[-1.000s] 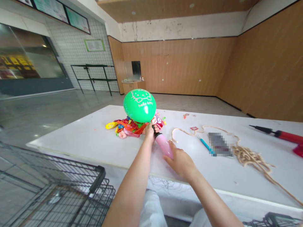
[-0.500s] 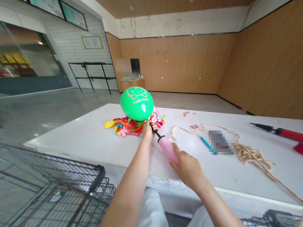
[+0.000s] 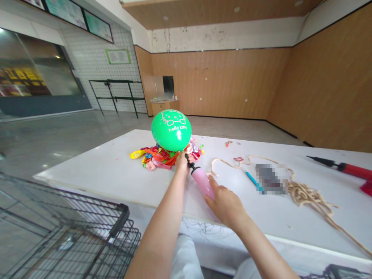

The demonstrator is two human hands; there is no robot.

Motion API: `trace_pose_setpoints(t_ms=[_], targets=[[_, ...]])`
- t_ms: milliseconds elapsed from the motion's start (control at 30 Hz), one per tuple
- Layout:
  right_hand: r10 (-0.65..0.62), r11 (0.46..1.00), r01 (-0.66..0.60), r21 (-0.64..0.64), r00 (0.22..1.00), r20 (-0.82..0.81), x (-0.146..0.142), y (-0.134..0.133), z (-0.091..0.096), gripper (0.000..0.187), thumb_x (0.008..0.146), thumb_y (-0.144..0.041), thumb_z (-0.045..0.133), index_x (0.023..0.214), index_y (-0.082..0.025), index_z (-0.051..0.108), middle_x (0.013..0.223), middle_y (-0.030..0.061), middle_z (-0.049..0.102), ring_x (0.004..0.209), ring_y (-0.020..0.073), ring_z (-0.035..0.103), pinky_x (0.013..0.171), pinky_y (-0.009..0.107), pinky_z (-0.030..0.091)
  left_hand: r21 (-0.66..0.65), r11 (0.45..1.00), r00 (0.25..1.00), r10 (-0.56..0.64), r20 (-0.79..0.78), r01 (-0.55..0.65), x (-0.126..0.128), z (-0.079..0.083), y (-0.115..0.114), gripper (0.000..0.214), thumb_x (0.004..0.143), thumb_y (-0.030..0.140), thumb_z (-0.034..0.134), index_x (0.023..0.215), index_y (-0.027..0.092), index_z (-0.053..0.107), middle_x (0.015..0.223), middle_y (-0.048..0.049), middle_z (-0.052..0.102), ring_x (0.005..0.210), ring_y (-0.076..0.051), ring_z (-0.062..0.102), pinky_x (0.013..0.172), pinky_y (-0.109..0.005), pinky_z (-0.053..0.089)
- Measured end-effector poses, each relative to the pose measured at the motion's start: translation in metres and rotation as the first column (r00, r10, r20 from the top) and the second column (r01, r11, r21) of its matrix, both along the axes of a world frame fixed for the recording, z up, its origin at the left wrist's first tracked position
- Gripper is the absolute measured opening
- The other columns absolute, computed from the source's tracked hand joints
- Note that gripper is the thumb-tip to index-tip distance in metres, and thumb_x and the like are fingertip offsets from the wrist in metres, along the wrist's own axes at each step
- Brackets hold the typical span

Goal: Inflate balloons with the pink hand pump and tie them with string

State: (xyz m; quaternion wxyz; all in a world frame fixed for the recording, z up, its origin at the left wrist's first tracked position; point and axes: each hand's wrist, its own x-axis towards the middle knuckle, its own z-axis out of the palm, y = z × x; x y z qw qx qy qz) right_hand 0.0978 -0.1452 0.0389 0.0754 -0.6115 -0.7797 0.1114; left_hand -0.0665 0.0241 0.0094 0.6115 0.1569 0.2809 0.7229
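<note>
A blown-up green balloon (image 3: 171,133) with a white "hello kitty" print sits just beyond my left hand (image 3: 183,161). The fingers of that hand are closed around the black end of a pink hand pump (image 3: 202,182), right where the balloon's neck meets it; the neck itself is mostly hidden. My right hand (image 3: 225,203) is wrapped around the pump's pink barrel at the near end. Under and behind the balloon lies a heap of flat coloured balloons (image 3: 158,157) on the white table (image 3: 116,186).
To the right lie a beige rope (image 3: 308,193), a blue pen-like tool (image 3: 252,179), a blurred-out flat item (image 3: 270,178), a small red packet (image 3: 238,159) and a red pump (image 3: 354,170). A black wire cart (image 3: 95,217) stands against the table's near left side.
The pump's barrel has slid toward my left hand, and less black rod shows between them. The balloon appears slightly lower and to the right as the view tilts up.
</note>
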Motion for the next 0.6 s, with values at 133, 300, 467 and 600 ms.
trace_pose_setpoints(t_ms=[133, 300, 467, 600], targets=[[0.021, 0.998, -0.022, -0.051, 1.000, -0.005, 0.025, -0.027, 0.004, 0.064, 0.093, -0.031, 0.045, 0.151, -0.017, 0.023, 0.112, 0.0176, 0.066, 0.104, 0.0288, 0.064, 0.083, 0.036, 0.047, -0.027, 0.997, 0.997, 0.071, 0.004, -0.071, -0.005, 0.003, 0.002, 0.014, 0.081, 0.013, 0.050, 0.074, 0.020, 0.040, 0.052, 0.0060, 0.040, 0.034, -0.005, 0.035, 0.034, -0.015, 0.021], [0.002, 1.000, 0.001, -0.029, 0.996, 0.085, 0.031, -0.040, 0.015, 0.061, 0.094, -0.031, 0.042, 0.151, -0.018, 0.024, 0.106, 0.0153, 0.067, 0.095, 0.0284, 0.067, 0.077, 0.036, 0.049, -0.015, 1.000, 0.995, 0.021, 0.095, -0.019, -0.006, 0.004, 0.005, 0.017, 0.084, 0.013, 0.048, 0.071, 0.019, 0.038, 0.051, 0.0069, 0.036, 0.034, -0.003, 0.032, 0.034, -0.013, 0.020], [-0.018, 0.997, 0.007, 0.077, 0.988, 0.151, 0.001, -0.009, 0.019, 0.063, 0.092, -0.034, 0.047, 0.149, -0.017, 0.028, 0.105, 0.0157, 0.068, 0.090, 0.0271, 0.069, 0.073, 0.035, 0.050, 0.062, 0.998, 0.988, -0.038, 0.151, 0.029, -0.001, -0.002, 0.003, 0.019, 0.083, 0.015, 0.052, 0.071, 0.019, 0.038, 0.051, 0.0073, 0.036, 0.035, -0.002, 0.031, 0.034, -0.013, 0.022], [-0.040, 0.995, 0.028, 0.093, 0.991, 0.131, -0.024, 0.016, 0.010, 0.065, 0.091, -0.037, 0.049, 0.149, -0.018, 0.026, 0.112, 0.0176, 0.066, 0.091, 0.0261, 0.069, 0.073, 0.034, 0.050, 0.065, 0.997, 0.992, -0.056, 0.114, 0.049, 0.001, -0.001, -0.001, 0.019, 0.083, 0.021, 0.053, 0.071, 0.020, 0.039, 0.050, 0.0076, 0.035, 0.035, -0.004, 0.032, 0.035, -0.014, 0.025]])
